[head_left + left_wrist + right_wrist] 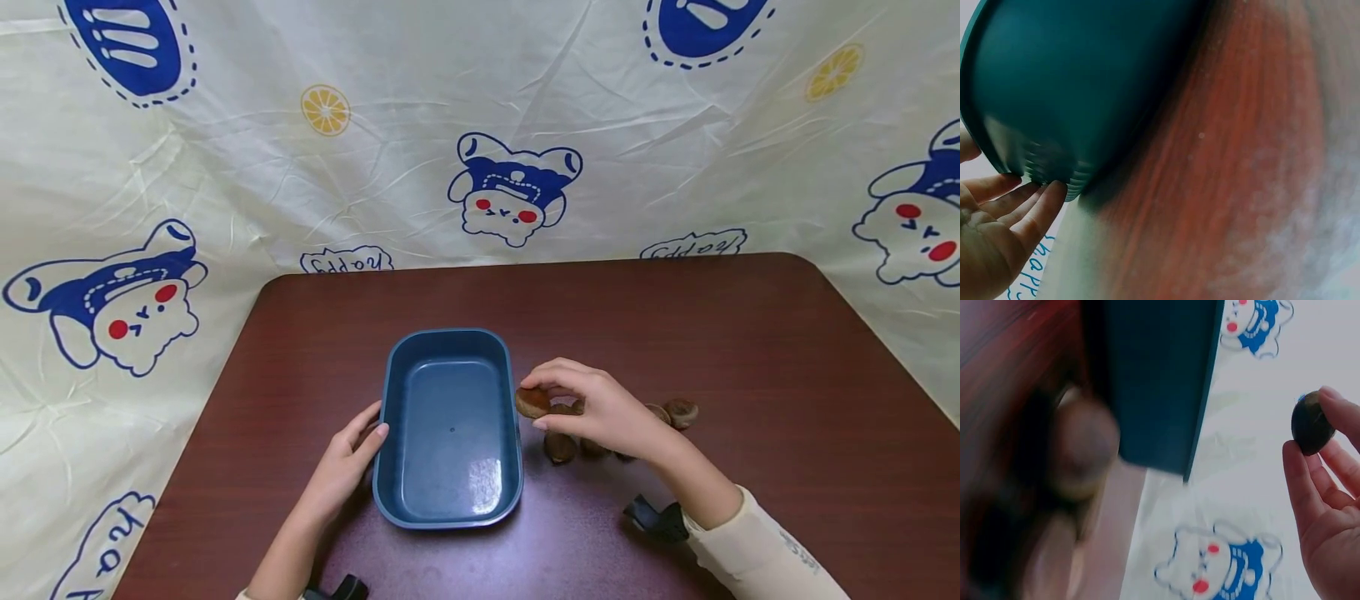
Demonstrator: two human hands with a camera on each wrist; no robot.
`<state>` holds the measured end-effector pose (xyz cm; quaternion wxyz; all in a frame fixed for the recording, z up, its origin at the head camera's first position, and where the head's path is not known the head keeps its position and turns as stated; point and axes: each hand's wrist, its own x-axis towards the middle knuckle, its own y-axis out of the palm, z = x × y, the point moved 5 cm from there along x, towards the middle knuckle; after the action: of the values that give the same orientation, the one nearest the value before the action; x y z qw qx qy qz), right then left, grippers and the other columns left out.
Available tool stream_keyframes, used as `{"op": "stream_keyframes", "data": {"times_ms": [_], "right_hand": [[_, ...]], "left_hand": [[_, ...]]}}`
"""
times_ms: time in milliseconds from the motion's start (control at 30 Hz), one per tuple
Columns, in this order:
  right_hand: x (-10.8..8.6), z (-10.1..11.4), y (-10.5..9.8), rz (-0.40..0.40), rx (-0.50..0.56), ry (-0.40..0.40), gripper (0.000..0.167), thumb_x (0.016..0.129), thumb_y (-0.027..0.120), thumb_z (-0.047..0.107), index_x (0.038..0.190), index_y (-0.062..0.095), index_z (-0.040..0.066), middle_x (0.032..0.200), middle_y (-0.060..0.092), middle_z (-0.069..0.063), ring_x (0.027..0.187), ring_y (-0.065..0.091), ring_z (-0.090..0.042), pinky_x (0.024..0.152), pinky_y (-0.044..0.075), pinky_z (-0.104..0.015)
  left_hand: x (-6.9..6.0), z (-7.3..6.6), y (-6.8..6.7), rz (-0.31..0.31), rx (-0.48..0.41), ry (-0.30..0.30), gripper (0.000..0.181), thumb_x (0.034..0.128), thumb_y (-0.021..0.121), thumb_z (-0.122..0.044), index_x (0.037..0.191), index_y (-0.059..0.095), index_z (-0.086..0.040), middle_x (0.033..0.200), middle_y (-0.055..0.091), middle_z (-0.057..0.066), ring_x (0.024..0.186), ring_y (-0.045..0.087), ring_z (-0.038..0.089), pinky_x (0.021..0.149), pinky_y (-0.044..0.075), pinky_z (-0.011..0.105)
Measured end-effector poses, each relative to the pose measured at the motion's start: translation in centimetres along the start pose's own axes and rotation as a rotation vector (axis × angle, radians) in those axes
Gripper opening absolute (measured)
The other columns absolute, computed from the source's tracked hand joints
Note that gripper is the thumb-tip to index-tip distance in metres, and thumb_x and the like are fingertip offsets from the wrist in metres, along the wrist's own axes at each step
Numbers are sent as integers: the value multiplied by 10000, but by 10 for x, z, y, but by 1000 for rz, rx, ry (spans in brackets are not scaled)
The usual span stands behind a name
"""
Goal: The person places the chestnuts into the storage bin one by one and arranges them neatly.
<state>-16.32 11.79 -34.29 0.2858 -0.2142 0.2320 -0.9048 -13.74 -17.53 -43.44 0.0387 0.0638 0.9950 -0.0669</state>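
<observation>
A blue rectangular plastic tray (452, 425) rests on the table with nothing in it. My left hand (341, 467) holds its left side, thumb at the rim and fingers against the outer wall, as the left wrist view shows with the hand (1010, 225) at the tray (1085, 75). Just beyond the tray's right rim, my right hand (596, 404) pinches a brown chestnut (531, 403) between thumb and fingers. The same chestnut (1311, 425) looks dark in the right wrist view. Several more chestnuts (559, 447) lie under and behind that hand, partly hidden by it.
A dark red-brown wooden table (750, 350) with rounded far corners carries everything. Behind and around it hangs a pale printed cloth (420, 183) with cartoon figures. Black straps with small mounts (656, 518) sit on the wrists. Blurred chestnuts (1085, 447) appear close up in the right wrist view.
</observation>
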Motion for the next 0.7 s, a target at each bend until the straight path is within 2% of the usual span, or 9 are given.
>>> {"op": "stream_keyframes", "data": {"times_ms": [233, 400, 533, 700], "right_hand": [[34, 8, 42, 146, -42, -101, 369, 785, 699, 153, 1131, 577, 107, 1104, 536, 36, 944, 518, -96, 782, 467, -313], [49, 11, 71, 247, -52, -126, 367, 792, 695, 160, 1131, 570, 94, 1078, 529, 39, 929, 509, -66, 785, 458, -270], [57, 11, 91, 298, -34, -148, 370, 788, 698, 152, 1122, 570, 56, 1062, 541, 10, 923, 516, -63, 790, 447, -222], [65, 11, 112, 360, -23, -124, 377, 775, 710, 136, 1112, 573, 39, 1049, 548, -3, 906, 509, -53, 786, 437, -185]], "left_hand": [[0, 1, 0, 11, -2, 7, 453, 938, 490, -202, 1350, 376, -52, 1243, 488, 207, 1062, 514, 298, 805, 451, 285], [1, 1, 1, 16, -7, 5, 452, 939, 487, -212, 1348, 380, -53, 1242, 490, 206, 1056, 520, 300, 814, 451, 303], [1, 0, 1, 23, -8, 14, 443, 942, 481, -196, 1344, 382, -38, 1238, 490, 218, 1065, 515, 303, 821, 445, 303], [0, 1, 1, 20, -2, 12, 441, 942, 479, -198, 1344, 386, -42, 1232, 496, 218, 1078, 507, 300, 841, 436, 327]]}}
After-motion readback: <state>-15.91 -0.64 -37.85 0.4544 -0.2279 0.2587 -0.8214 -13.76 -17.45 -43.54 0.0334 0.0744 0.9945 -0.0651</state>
